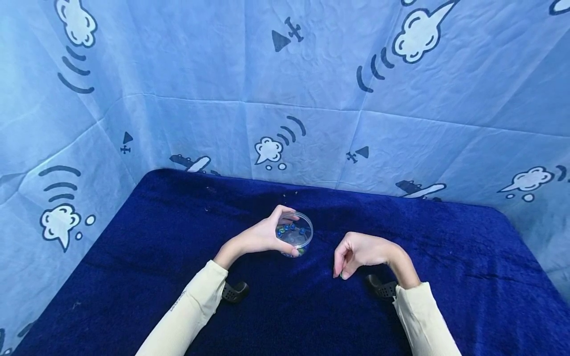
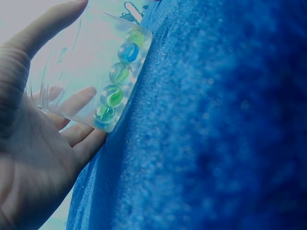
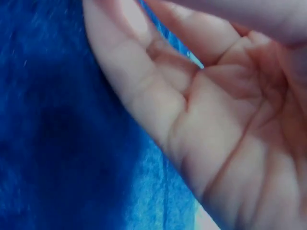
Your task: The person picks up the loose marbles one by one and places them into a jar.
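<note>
My left hand grips a clear round plastic tub from its left side, thumb in front and fingers behind. The tub's mouth is uncovered and faces up toward the head camera. Inside, several glass marbles with blue, green and yellow swirls lie along the bottom. I cannot tell whether the tub touches the cloth. To the right of the tub, my right hand points down with thumb and fingertips together. They pinch a small greenish marble, mostly covered by the fingers. The right wrist view shows palm and fingers, no marble.
Dark blue plush cloth covers the table beneath both hands. Light blue curtains with cloud and plane prints stand behind and at the sides. Black wrist mounts sit below the wrists.
</note>
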Action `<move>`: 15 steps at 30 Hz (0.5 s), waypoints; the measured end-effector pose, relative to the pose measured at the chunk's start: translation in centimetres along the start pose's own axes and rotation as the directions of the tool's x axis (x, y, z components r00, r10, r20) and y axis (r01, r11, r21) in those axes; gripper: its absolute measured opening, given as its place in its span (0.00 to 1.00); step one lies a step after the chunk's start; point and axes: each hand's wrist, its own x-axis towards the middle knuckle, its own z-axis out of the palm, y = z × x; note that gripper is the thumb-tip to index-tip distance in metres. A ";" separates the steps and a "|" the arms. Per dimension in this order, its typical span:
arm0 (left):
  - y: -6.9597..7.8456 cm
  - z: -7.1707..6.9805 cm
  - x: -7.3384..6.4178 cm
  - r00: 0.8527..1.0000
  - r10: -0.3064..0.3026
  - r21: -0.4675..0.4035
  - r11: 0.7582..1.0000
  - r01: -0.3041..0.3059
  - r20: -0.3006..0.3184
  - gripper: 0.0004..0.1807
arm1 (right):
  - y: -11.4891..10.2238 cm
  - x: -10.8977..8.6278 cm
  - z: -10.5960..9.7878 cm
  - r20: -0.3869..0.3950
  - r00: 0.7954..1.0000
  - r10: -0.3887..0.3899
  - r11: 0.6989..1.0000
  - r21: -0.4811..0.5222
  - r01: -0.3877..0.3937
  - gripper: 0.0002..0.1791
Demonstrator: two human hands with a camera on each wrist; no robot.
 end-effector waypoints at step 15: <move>0.0 -0.1 0.0 1.000 -0.007 0.002 1.000 0.007 -0.001 0.51 | -0.4 1.0 -0.3 -0.263 0.955 -0.134 0.990 -0.069 0.120 0.03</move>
